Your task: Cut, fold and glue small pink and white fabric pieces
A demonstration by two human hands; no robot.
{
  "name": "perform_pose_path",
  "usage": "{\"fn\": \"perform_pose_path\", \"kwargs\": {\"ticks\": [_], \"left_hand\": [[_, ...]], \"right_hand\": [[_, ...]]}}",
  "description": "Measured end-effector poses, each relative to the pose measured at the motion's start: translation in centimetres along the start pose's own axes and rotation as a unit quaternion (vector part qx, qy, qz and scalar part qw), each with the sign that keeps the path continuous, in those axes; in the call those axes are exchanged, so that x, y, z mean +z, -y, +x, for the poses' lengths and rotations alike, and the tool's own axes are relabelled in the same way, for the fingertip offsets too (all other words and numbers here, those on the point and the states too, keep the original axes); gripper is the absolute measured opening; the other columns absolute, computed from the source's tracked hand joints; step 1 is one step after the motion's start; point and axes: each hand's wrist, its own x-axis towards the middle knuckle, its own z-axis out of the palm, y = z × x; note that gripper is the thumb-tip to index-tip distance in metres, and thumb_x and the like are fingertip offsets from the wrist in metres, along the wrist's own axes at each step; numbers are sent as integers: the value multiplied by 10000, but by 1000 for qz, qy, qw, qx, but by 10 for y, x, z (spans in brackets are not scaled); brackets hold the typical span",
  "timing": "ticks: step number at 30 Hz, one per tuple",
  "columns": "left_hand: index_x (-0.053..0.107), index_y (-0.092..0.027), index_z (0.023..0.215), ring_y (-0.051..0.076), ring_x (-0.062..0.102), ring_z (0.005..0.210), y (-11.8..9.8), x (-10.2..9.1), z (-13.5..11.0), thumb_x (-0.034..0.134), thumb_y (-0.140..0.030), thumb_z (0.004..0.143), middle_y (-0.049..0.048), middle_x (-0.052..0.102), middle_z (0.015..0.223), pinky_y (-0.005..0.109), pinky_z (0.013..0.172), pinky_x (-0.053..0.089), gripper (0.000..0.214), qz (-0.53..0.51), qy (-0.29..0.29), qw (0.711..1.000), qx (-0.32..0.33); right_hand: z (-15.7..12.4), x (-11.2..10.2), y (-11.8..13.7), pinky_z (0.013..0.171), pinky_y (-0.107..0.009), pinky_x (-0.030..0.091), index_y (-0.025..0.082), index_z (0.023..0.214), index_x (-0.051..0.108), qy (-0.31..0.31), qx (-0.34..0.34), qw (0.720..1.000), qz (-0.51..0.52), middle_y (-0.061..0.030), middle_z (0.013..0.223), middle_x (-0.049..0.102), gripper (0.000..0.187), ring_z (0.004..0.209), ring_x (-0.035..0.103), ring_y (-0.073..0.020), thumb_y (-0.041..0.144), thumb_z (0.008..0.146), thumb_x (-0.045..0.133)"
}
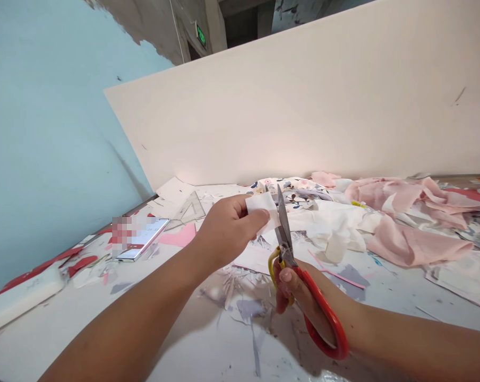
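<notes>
My left hand (226, 228) pinches a small white piece of paper (262, 203) between thumb and fingers, held above the table. My right hand (299, 292) grips red and yellow handled scissors (291, 260), blades pointing up. The blades meet the right edge of the paper. Thin paper strips and scraps (240, 297) lie on the table under both hands.
A phone (142, 239) and a clear set square (190, 209) lie at the left. Pink and floral fabric pieces (399, 223) are heaped at the right. A pale board (303, 106) stands behind the white table (65, 329). A blue wall is at the left.
</notes>
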Motion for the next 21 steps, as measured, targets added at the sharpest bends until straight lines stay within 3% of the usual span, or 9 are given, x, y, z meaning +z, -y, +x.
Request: {"fn": "perform_pose_path", "kwargs": {"ticks": [12,21], "left_hand": [[434,-190,550,88,394,472,0,-1,0,502,-328,702,-39,414,521,217,437,303,216,-9,9,1000,-4],[443,-187,544,83,389,474,-2,0,1,496,-336,713,-44,428,516,223,469,322,232,-22,10,1000,5]], "right_hand": [[0,2,-4,528,-287,421,201,573,451,4,42,999,33,-16,513,565,545,489,506,-143,615,845,223],[1,1,-1,490,-279,412,211,639,434,-25,62,997,41,-8,569,543,486,522,484,-141,631,825,276]]}}
